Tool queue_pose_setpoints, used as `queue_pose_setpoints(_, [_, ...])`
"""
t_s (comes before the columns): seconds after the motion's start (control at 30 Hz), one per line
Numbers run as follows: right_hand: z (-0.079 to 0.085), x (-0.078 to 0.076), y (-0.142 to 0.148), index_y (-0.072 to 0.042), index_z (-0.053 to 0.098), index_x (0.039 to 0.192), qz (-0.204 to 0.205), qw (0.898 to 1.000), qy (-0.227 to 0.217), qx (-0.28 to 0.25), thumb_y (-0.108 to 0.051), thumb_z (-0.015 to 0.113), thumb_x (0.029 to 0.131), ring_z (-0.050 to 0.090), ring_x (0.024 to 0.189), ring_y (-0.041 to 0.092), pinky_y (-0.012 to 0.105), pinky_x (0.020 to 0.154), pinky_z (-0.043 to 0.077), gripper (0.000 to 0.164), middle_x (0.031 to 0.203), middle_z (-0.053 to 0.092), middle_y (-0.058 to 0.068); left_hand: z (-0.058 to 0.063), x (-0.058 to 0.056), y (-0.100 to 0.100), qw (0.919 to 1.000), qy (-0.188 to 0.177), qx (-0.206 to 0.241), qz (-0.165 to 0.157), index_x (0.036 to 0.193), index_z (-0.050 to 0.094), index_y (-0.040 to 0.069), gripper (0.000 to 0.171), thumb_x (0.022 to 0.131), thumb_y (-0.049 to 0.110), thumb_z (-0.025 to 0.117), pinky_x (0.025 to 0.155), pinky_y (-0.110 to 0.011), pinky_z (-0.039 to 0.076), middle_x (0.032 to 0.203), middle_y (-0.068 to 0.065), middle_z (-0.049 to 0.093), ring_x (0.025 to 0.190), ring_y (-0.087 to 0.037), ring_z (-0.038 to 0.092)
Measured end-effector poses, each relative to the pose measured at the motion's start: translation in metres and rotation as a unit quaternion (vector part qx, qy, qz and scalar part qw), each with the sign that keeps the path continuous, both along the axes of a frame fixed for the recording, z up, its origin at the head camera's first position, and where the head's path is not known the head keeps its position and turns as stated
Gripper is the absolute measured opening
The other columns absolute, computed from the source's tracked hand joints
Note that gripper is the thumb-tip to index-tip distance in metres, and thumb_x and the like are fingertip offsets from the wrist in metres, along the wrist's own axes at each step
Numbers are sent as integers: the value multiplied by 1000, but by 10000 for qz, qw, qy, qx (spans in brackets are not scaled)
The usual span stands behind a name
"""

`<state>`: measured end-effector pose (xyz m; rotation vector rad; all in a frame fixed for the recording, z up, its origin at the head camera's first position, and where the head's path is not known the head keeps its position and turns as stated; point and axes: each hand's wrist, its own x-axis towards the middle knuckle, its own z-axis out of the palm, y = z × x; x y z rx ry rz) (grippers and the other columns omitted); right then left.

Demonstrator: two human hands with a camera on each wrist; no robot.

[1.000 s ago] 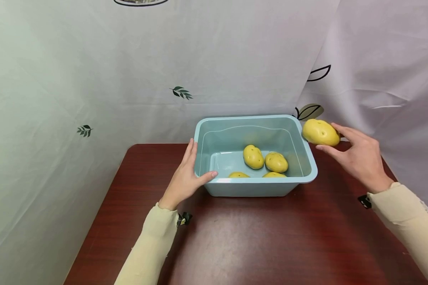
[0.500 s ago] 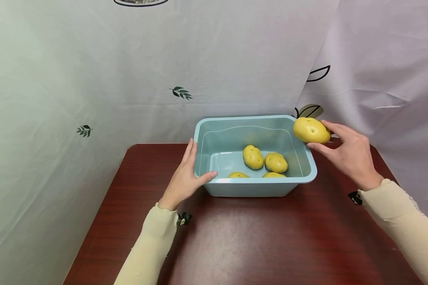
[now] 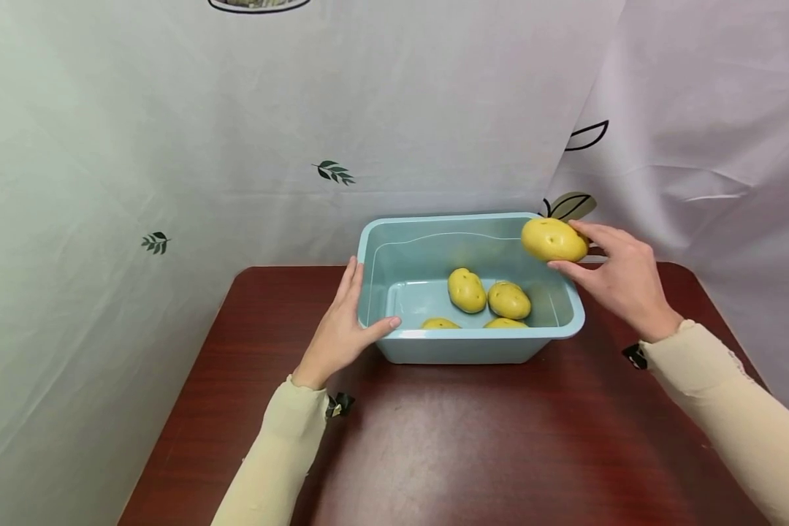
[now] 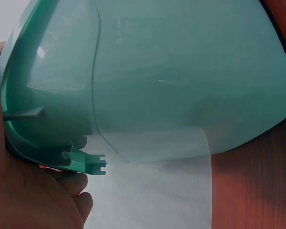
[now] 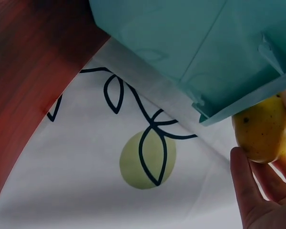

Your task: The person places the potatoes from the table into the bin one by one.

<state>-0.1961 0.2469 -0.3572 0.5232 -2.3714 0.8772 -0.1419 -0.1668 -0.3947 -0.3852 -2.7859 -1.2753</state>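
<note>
In the head view, a light blue plastic bin (image 3: pixel 473 351) stands on the table with several yellow potatoes (image 3: pixel 467 290) lying inside, two partly hidden by its front wall. My left hand (image 3: pixel 342 329) rests on the bin's front left corner, its thumb on the front rim and its straight fingers along the left side. The left wrist view shows this hand (image 4: pixel 33 191) at the rim. My right hand (image 3: pixel 621 277) pinches another potato (image 3: pixel 552 239) between thumb and fingers, above the bin's right rim. In the right wrist view that potato (image 5: pixel 262 131) shows partly behind the bin's rim.
The bin stands on a dark red-brown wooden table (image 3: pixel 434 438). Behind and to the left hangs a pale cloth (image 3: pixel 237 131) with leaf prints, close to the bin's back wall.
My right hand has moved left with its potato, from outside the bin's right rim to over the bin's right end. The left hand, the bin and the potatoes inside stay put.
</note>
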Motion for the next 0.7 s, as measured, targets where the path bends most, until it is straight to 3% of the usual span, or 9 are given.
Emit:
queue_pose_setpoints(0.07, [0, -1, -2, -1, 67, 130, 12, 10000, -21, 88, -8, 97, 61, 66, 99, 35, -2, 75, 38, 75, 116, 70, 19, 1, 0, 0, 10000, 29, -7, -14, 163, 6, 22, 109, 86, 66, 68, 112, -53, 35, 165, 22, -7, 152, -17, 17])
queue_pose_setpoints(0.13, [1, -3, -4, -1, 67, 130, -17, 9997, -23, 227, -11, 97, 63, 65, 100, 34, 4, 76, 45, 74, 117, 70, 18, 1, 0, 0, 10000, 37, -23, -13, 163, 6, 22, 109, 86, 66, 68, 112, -53, 35, 165, 22, -7, 152, -17, 18])
queue_pose_setpoints(0.23, [1, -5, -8, -1, 67, 130, -5, 9991, -57, 410, -15, 96, 65, 63, 100, 33, 26, 82, 51, 72, 120, 69, 19, 2, 0, 0, 10000, 44, -31, -26, 163, 5, 22, 108, 86, 66, 67, 112, -54, 34, 165, 21, -7, 152, -18, 17])
queue_pose_setpoints(0.3, [1, -7, -10, -1, 67, 130, 28, 9989, -107, 447, -16, 95, 66, 62, 100, 34, 43, 84, 48, 72, 120, 69, 19, 1, 0, 0, 10000, 15, -30, -8, 163, 5, 22, 108, 86, 66, 67, 112, -53, 35, 165, 22, -7, 152, -16, 17])
queue_pose_setpoints(0.33, [1, -8, -11, -1, 67, 130, 54, 9989, -143, 451, -16, 95, 67, 62, 99, 34, 46, 84, 46, 71, 120, 69, 20, 1, 0, 0, 10000, 4, -24, -5, 163, 5, 22, 108, 86, 66, 67, 112, -53, 34, 165, 22, -7, 152, -16, 16])
queue_pose_setpoints(0.7, [2, -19, -21, -2, 67, 130, 251, 9966, -393, 673, -17, 94, 69, 61, 96, 32, 49, 87, 41, 68, 120, 69, 18, 1, 1, 0, 10000, -10, -22, -28, 163, 5, 21, 108, 86, 65, 68, 112, -55, 34, 165, 21, -7, 152, -18, 15])
